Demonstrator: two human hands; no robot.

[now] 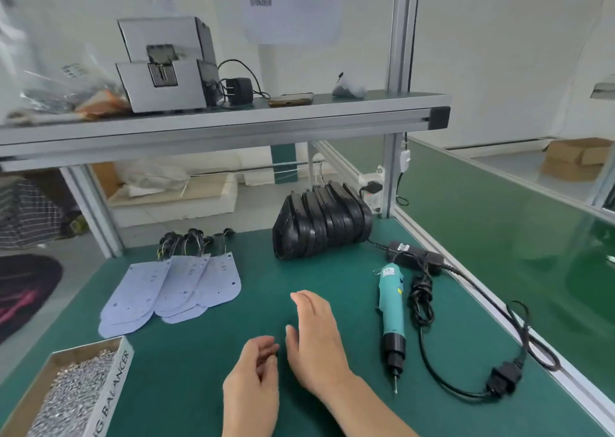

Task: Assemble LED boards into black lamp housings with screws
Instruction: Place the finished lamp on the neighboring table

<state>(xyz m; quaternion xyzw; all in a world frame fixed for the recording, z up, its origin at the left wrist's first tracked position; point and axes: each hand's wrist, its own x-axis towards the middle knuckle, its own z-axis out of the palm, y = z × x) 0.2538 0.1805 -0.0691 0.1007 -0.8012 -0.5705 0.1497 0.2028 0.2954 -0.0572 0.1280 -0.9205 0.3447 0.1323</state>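
Observation:
Several white LED boards [173,290] lie fanned out on the green mat at the left, their black wires bunched behind them. A row of black lamp housings [321,223] stands on edge at the back centre. A cardboard box of silver screws [71,393] sits at the front left. A teal electric screwdriver [391,317] lies to the right, bit toward me. My left hand [254,380] hovers low at the front, fingers loosely curled, holding nothing. My right hand [314,337] is just beside it, flat with fingers extended, empty, left of the screwdriver.
The screwdriver's black cable and power adapter [414,257] trail along the right edge of the green table [199,353]. An aluminium shelf [216,120] overhead carries a grey screw feeder machine [166,67], a plug, a phone and bags.

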